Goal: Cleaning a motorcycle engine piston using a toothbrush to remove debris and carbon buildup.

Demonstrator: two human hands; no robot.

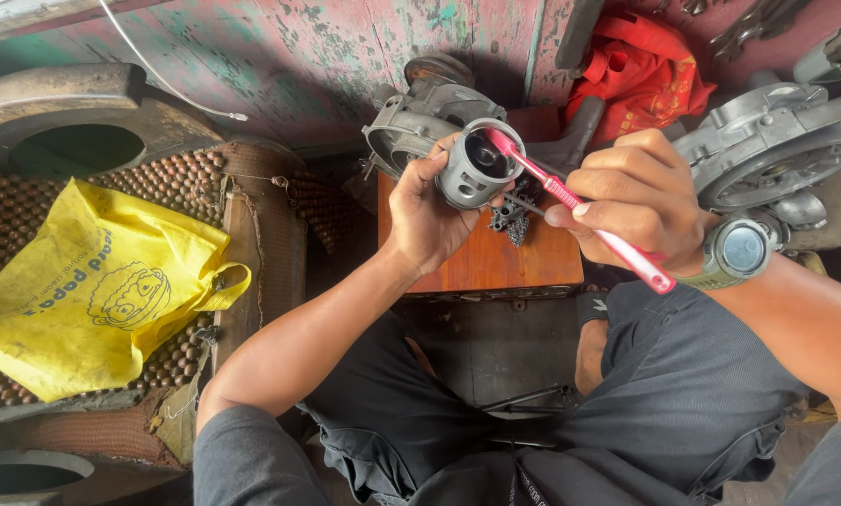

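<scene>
My left hand (425,214) grips a grey metal cylinder part (478,167), its open bore turned toward me. My right hand (638,195) holds a pink toothbrush (570,199) by its handle, and the brush head sits at the rim of the cylinder's bore. A watch (737,251) is on my right wrist. Both hands hover above a small brown wooden stool (481,255). A small dark chain-like piece (511,217) lies on the stool under the cylinder.
A grey engine casing (409,122) stands behind the stool, another engine casing (774,141) at the right. A red cloth (643,75) lies at the back. A yellow plastic bag (93,290) rests on a beaded seat mat (168,178) at the left.
</scene>
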